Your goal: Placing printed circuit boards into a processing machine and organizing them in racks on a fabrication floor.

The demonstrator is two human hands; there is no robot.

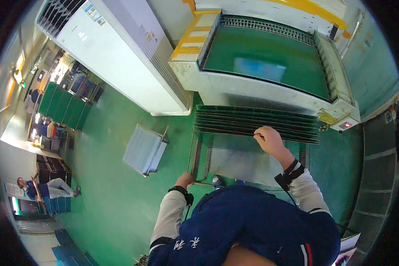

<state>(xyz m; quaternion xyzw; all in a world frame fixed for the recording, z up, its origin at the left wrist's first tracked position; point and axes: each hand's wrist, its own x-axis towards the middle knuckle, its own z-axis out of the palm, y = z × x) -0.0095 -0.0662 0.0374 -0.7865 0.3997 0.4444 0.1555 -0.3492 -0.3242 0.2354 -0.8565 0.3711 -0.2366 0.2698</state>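
Note:
In front of me stands a metal rack (191,162) holding several thin dark green panels (257,119), on edge and side by side in its far part. My right hand (269,138) is closed in a pinch at the top edge of the nearest panel; the fingertips are partly hidden. At the rack's near left corner, my left hand (185,179) is wrapped round the metal frame, its fingers mostly turned from view. A grey, shiny flat surface (246,164) shows low in the near part of the rack, between toothed side strips.
Beyond the rack is a pale machine (252,86) with a green bed and yellow tape. A tall white cabinet (119,57) stands to the left, near a small stand of pale sheets (142,148). Far left, a person (48,188) is on the green floor. Grey shelving (377,173) lines the right.

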